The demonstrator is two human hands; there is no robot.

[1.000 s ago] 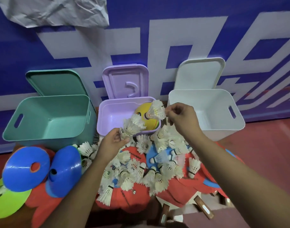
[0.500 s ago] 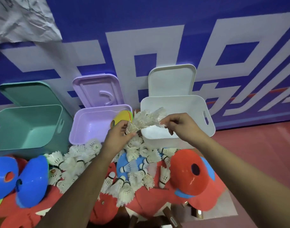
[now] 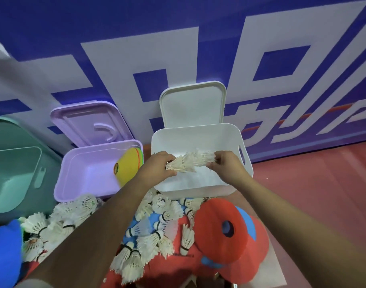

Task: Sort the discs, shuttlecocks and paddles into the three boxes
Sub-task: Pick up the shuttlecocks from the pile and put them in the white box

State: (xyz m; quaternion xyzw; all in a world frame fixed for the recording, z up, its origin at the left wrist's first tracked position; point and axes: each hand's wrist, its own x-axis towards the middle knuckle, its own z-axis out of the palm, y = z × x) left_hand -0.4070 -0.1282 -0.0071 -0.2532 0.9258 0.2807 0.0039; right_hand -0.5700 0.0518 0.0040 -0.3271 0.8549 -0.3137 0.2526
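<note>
The green box point(image 3: 16, 163) runs off the left edge, and so does the blue disc point(image 3: 5, 256) near it. The nested shuttlecocks point(image 3: 190, 163) I hold are blurred; I cannot count them, and my left hand point(image 3: 157, 169) and right hand point(image 3: 225, 167) cover part of each end. My left forearm hides part of the loose shuttlecock pile point(image 3: 149, 242). The red paddles point(image 3: 173, 267) lie mostly buried beneath that pile and the red disc point(image 3: 223, 215).

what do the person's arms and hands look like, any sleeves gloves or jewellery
The left hand and right hand are bare: no gloves, rings, watch or wristband show. The left arm and right arm are uncovered from wrist to frame edge. A pale strip at the bottom edge of the left arm may be a short sleeve, but too little of it shows to be sure.
</note>
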